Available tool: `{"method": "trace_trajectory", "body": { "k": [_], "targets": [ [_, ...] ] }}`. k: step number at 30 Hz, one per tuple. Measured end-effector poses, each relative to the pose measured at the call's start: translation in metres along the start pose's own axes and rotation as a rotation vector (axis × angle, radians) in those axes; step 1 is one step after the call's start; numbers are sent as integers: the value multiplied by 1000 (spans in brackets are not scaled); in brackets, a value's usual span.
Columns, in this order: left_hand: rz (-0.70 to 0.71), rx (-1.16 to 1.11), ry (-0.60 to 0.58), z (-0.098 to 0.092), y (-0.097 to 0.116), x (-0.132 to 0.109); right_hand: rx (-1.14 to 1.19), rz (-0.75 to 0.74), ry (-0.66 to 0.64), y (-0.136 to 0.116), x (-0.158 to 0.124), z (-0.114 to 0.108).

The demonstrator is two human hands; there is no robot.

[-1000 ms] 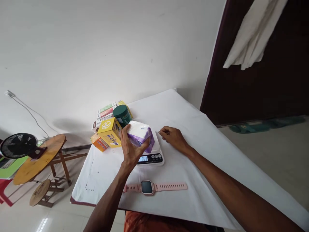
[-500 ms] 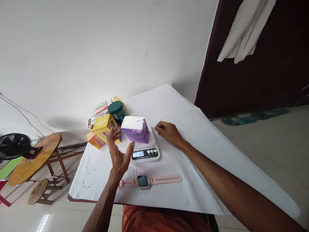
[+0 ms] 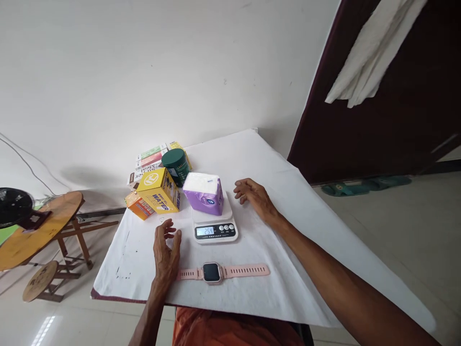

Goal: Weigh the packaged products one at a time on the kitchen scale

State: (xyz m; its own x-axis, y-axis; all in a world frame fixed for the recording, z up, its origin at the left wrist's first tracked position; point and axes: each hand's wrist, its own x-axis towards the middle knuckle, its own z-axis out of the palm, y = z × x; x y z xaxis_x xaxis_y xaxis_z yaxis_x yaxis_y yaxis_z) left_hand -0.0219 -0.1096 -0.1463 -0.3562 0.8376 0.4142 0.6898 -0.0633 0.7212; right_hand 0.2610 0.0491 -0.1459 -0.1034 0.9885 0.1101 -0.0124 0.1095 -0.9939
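Observation:
A purple and white tissue pack (image 3: 203,198) rests upright on a white digital scale (image 3: 215,232), whose lit display appears to read 254. My left hand (image 3: 166,253) is by the near left of the scale, thumb and fingers apart, with nothing in it. Under and beside its wrist lies one strap of a pink smartwatch (image 3: 212,273), stretched out flat along the near side of the table. To the right of the tissue pack, my right hand (image 3: 255,198) rests with fingers loosely bent and apart, empty and not touching the pack.
Behind and left of the scale stand a yellow box (image 3: 157,190), an orange box (image 3: 140,205), a dark green tub (image 3: 175,166) and other cartons (image 3: 150,158). A white cloth covers the table (image 3: 259,158), which meets the wall. Further left are a fan (image 3: 14,207) and a wooden stool (image 3: 42,281).
My left hand has come down and back from beside the tissue pack toward the watch. My right hand's fingers have loosened. The display went from about 363 to 254.

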Motion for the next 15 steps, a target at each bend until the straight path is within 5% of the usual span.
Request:
{"method": "trace_trajectory", "body": {
  "k": [7,15],
  "targets": [
    [-44,-14,-38,-1,-4,-1,-195,-242,-195,-25,-18,19],
    [-95,-36,-61,-2,0,1,-439,-329,-55,-28,-20,50]
  ]
}}
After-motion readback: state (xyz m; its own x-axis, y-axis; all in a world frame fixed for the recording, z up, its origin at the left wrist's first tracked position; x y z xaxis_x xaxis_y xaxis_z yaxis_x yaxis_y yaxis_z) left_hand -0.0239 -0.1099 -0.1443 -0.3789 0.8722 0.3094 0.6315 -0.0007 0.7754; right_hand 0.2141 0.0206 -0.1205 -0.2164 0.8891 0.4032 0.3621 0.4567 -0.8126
